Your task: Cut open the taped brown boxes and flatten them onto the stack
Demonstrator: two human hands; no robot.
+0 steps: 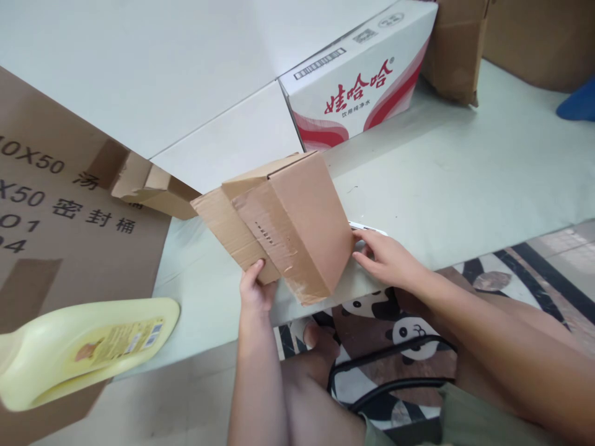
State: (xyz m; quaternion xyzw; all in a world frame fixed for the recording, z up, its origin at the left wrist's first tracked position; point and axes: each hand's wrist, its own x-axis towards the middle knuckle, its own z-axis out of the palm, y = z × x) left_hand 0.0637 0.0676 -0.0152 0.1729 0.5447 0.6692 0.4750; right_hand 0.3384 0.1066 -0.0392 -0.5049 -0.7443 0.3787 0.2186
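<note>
Landmark = small brown box (288, 226), tilted w/ one corner down at the near edge of the pale table (465, 186), taped end flaps facing the camera.

Far left of it: big flat brown carton (60, 223) w/ printed "X50" and Chinese characters, a torn flap sticking out toward the box. Below-left of the box: pale yellow plastic bottle (79, 350) lying on its side, label up, partly on the carton.

Left hand (255, 288) comes up from under the box, thumb pressed on its lower left flap edge, fingers behind it out of sight – clamped on the box as far as visible. Right hand (388, 257) is just right of the box, fingers fairly straight and apart, tips touching its right side; a thin white item (367, 228) lies under/behind that hand, can't tell what it is.

Behind-right of the box: white carton (357, 80) w/ red characters & red waves. Farther right: more brown cartons (458, 52), blue object (579, 102) at frame edge. Below the box: panda-print mat (404, 328), black chair frame, person's knees.
</note>
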